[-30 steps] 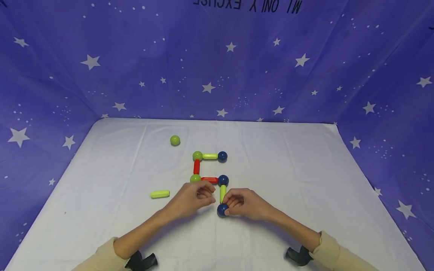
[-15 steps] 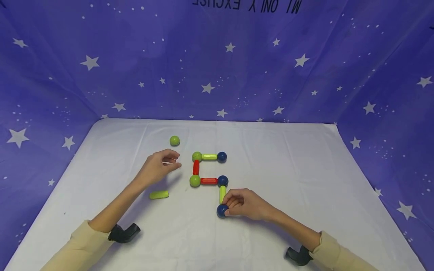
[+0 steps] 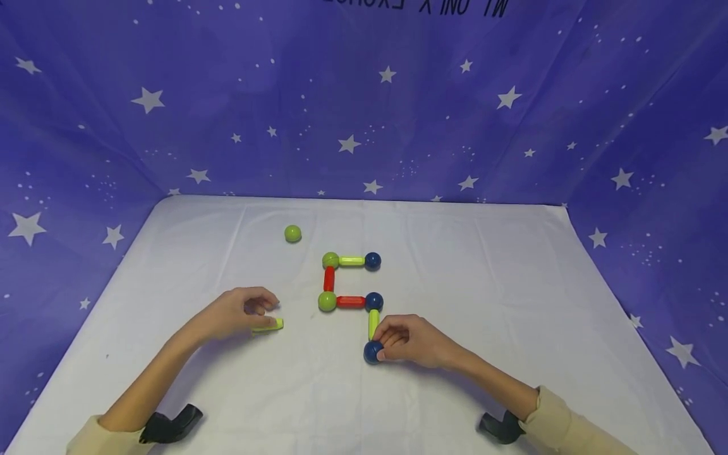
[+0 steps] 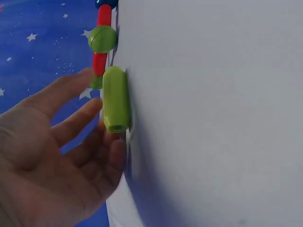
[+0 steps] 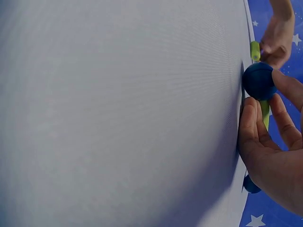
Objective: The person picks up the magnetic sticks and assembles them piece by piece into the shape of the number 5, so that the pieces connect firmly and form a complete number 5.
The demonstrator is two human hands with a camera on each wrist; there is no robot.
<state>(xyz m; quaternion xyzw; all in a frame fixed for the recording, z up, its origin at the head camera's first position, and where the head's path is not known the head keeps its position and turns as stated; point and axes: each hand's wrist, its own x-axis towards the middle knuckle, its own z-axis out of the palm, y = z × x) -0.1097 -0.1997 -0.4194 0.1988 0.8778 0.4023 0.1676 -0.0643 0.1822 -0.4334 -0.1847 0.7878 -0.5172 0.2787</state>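
Note:
My left hand [image 3: 239, 311] hovers right over a loose yellow-green rod [image 3: 275, 325], partly covering it in the head view. In the left wrist view the fingers are spread beside that rod [image 4: 116, 99] without closing round it. My right hand [image 3: 418, 341] pinches a dark blue ball [image 3: 371, 352] between thumb and fingers. That ball ends a chain on the table: a yellow-green rod [image 3: 373, 322] leads up to a second blue ball [image 3: 374, 301], then a red rod [image 3: 351, 302] runs left to a green ball [image 3: 327, 301].
Farther back, another red rod [image 3: 329, 279] joins a green ball [image 3: 330, 260], a yellow-green rod [image 3: 351, 260] and a third blue ball [image 3: 372, 260]. One loose green ball [image 3: 292, 233] lies behind them on the white tablecloth [image 3: 483, 272]. A blue star-printed curtain [image 3: 318, 88] surrounds the table.
My left hand left the chain's middle, swung left near the loose green ball, then came down toward me over the loose rod. The right hand has stayed on its blue ball.

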